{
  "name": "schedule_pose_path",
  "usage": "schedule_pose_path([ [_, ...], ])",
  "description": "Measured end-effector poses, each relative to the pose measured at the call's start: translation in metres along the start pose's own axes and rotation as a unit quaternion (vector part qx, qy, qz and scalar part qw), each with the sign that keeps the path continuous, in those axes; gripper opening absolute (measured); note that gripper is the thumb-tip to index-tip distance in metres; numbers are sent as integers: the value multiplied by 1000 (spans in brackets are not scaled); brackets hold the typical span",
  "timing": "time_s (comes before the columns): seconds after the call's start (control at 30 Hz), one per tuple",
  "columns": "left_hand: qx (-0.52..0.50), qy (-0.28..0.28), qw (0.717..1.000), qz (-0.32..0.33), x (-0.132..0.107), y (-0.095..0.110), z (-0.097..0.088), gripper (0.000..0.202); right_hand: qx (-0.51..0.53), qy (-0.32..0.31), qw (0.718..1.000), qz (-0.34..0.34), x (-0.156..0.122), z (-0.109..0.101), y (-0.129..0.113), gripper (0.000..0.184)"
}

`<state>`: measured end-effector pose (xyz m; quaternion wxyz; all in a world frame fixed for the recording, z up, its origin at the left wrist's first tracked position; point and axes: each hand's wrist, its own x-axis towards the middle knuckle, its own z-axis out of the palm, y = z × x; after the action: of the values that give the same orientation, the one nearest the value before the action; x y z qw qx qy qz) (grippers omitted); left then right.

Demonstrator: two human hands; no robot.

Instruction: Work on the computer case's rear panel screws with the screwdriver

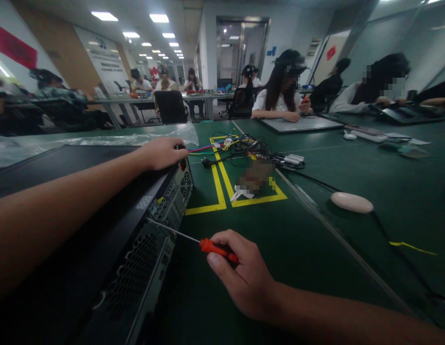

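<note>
Curling its fingers over the far corner of a black computer case (100,268) on the green mat (297,249), the left hand (163,153) rests while the right hand (244,280) grips a red-handled screwdriver (217,249), tip touching the case's rear panel.

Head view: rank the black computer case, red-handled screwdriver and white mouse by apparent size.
1. black computer case, clearly largest
2. red-handled screwdriver, long but thin, close to camera
3. white mouse, farther off; order of these two is unsure
</note>
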<state>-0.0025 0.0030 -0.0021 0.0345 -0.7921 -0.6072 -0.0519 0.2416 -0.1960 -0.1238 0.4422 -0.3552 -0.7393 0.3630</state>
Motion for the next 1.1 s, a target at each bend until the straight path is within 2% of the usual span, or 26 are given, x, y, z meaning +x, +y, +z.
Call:
schedule_pose_path([
  [0.2, 1, 2, 1000, -5, 0, 0, 1, 67, 5, -1, 1000, -6, -2, 1, 2, 12],
  [0.33, 0, -2, 1000, 3, 1, -1, 1, 67, -3, 2, 1000, -2, -5, 3, 4, 25],
  [0.53, -1, -6, 1000, -5, 1, -1, -1, 68, -22, 2, 1000, -10, -5, 3, 4, 12],
  [0.77, 2, -23, 1000, -15, 1, 2, -5, 65, -17, -7, 1000, 9, -2, 2, 2, 10],
  [1.1, -18, -16, 999, -31, -2, 5, -5, 65, 0, 6, 1000, -2, -3, 1, 0, 10],
])
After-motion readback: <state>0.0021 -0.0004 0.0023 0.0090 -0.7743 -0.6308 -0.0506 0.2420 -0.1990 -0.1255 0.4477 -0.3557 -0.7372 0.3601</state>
